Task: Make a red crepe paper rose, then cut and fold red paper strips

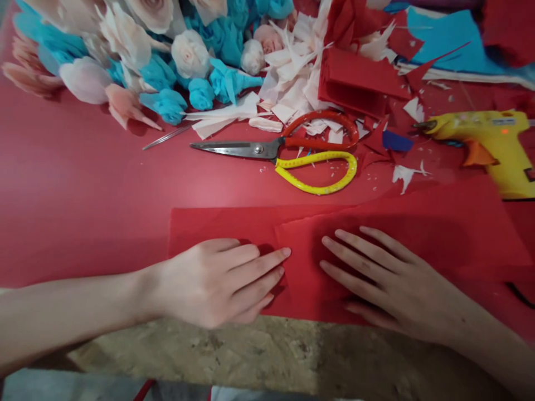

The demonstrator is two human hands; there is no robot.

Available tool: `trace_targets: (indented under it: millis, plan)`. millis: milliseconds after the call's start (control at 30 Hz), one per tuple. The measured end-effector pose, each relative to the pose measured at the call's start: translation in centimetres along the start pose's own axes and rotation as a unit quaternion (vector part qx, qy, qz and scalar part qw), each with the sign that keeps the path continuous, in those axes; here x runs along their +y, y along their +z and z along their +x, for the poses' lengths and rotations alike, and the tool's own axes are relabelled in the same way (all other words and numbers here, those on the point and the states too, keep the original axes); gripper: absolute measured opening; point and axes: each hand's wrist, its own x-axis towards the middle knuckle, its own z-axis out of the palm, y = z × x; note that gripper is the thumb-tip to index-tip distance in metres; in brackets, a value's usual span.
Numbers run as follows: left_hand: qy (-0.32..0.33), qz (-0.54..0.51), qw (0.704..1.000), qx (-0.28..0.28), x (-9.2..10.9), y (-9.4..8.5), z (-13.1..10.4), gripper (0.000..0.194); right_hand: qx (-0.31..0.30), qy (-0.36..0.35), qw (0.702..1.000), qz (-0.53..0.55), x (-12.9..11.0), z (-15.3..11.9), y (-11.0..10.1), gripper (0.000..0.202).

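A long sheet of red paper (305, 278) lies along the near edge of the red table, its right part folded or overlapped across the left part. My left hand (221, 281) rests on the left part, fingers stretched to the right, a fingertip touching near the overlapping edge. On the right part, my right hand (384, 278) lies with its fingers spread, casting a shadow on the paper. Neither hand grips anything. Just beyond the paper are scissors (267, 149) with one red and one yellow handle, their blades pointing left.
Blue, white and peach paper flowers (190, 54) are heaped at the far left. White paper scraps (292, 67) and folded red paper (359, 78) lie beside them. A thin metal rod (167, 137) is near the scissors. A yellow glue gun (489, 133) lies at the right.
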Motion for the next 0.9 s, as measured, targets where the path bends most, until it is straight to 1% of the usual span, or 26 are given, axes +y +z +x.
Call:
trace_targets:
  millis: [167, 367, 467, 500, 633, 667, 733, 800, 900]
  plan:
    - [0.001, 0.000, 1.000, 0.009, 0.0, -0.1, 0.3, 0.022, -0.001, -0.001, 1.000, -0.002, 0.0, 0.0, 0.0, 0.045]
    - [-0.002, 0.001, 1.000, -0.007, 0.0, -0.3, 0.2, 0.022, -0.014, 0.001, 1.000, 0.001, 0.0, -0.1, 0.0, 0.046]
    - [0.000, 0.000, 1.000, -0.001, -0.1, -0.3, 0.2, 0.023, -0.015, 0.001, 1.000, 0.002, 0.0, -0.1, -0.1, 0.046]
    - [0.001, -0.001, 1.000, -0.006, -0.1, -0.3, 0.3, 0.025, -0.016, 0.001, 1.000, 0.001, 0.0, 0.0, -0.1, 0.047]
    - [-0.008, 0.007, 0.998, -0.060, 0.0, -0.1, 0.5, 0.030, -0.032, 0.003, 0.999, -0.012, -0.1, 0.0, -0.3, 0.049]
    - [-0.013, 0.010, 0.998, -0.067, 0.1, -0.1, 0.5, 0.031, -0.039, 0.004, 0.999, -0.018, -0.2, 0.0, -0.4, 0.049]
    - [-0.019, 0.013, 0.998, -0.055, 0.2, 0.0, 0.6, 0.033, -0.051, 0.009, 0.998, -0.036, -0.4, -0.2, -0.5, 0.052]
    - [-0.018, 0.012, 0.999, -0.043, 0.3, 0.1, 0.5, 0.033, -0.056, 0.028, 0.997, -0.055, -0.7, -0.5, -0.5, 0.057]
    - [-0.012, 0.014, 0.999, -0.041, 0.3, 0.2, 0.6, 0.033, -0.052, 0.105, 0.990, -0.083, -0.8, -1.6, -0.7, 0.066]
